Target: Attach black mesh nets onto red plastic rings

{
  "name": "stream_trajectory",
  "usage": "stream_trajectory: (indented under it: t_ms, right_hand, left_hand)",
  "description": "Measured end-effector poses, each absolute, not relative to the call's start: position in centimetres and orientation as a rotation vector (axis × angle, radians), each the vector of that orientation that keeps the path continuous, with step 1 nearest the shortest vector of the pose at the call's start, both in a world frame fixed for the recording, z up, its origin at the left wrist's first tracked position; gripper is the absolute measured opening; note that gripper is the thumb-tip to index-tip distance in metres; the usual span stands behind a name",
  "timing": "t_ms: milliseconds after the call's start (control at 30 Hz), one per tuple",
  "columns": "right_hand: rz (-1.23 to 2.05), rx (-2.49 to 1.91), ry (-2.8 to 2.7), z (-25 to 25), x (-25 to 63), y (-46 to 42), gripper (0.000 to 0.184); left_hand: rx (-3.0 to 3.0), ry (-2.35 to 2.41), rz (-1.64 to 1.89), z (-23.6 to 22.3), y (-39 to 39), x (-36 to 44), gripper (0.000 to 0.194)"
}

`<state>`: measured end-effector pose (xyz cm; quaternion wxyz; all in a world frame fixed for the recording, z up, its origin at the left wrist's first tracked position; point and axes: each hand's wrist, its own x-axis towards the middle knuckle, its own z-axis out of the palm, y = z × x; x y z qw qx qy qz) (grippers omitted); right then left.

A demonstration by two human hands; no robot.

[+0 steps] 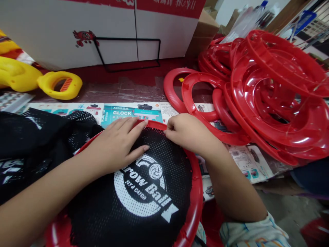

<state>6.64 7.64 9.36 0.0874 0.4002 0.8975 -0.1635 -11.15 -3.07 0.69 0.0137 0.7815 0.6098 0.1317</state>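
Left hand (pixel 117 144) laid flat and open, palm down, fingers spread across the far part of the black mesh (pixel 133 199), pressing it down inside the red ring (pixel 196 192). Right hand (pixel 183 132) curled at the ring's far rim, fingertips pinched on the mesh edge just where it meets the red plastic; exact grip hidden behind the knuckles. Mesh stretched over the ring, printed with a white round logo (pixel 145 188) showing a ball and lettering, lying just nearer than the left hand. Ring itself resting on printed paper sheets (pixel 128 111) that reach out beyond its far rim. Left of the ring, touching it, a heap of loose black mesh pieces (pixel 33 137). Right of the ring and beyond, a big stack of bare red rings (pixel 269 92), some leaning, the closest ones just beside the right hand. Far left of the ring, well apart, yellow plastic parts (pixel 60 84). Behind everything, beyond the ring, a white cardboard box (pixel 77 31) with red print and a black wire frame (pixel 128 55) leaning against it.
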Motion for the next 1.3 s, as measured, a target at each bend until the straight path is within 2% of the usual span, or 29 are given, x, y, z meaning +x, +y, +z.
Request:
stream_trajectory:
  t_ms: [633,967,1300]
  right_hand:
    - [-0.336,1.211,2.666,7.6,6.0,8.4,0.018]
    - [-0.367,1.136,2.562,10.3,7.8,8.0,0.019]
    - [-0.324,1.073,2.606,10.3,7.3,7.8,0.02]
  left_hand:
    - [2.415,1.856,0.438,0.6,-2.9,-11.6,0.071]
    - [2.317,1.99,0.429,0.4,-2.9,-11.7,0.074]
    - [2.318,2.042,0.405,0.2,-3.0,-11.8,0.074]
